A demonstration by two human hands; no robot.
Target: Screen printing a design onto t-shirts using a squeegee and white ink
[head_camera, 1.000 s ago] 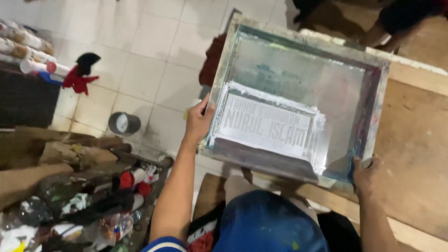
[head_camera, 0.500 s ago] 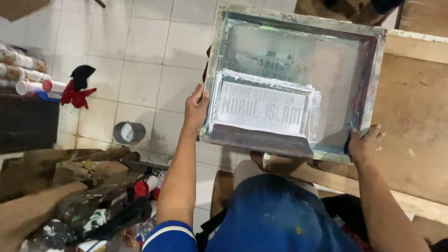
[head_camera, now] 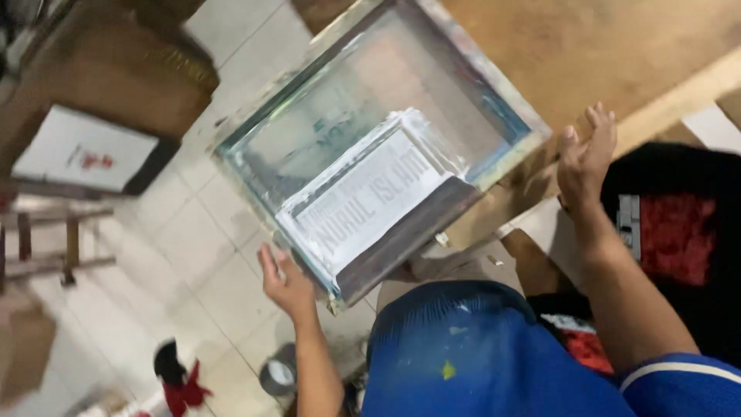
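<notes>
Head view: left hand (head_camera: 287, 284) fingers grip printing screen (head_camera: 378, 147); right hand (head_camera: 587, 154) open, just beside.

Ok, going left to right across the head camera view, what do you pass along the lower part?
Red and black rag → grey tape roll → left hand → blue cap → right hand

Dim, even indoor light; soft motion blur, edges smeared.
</notes>
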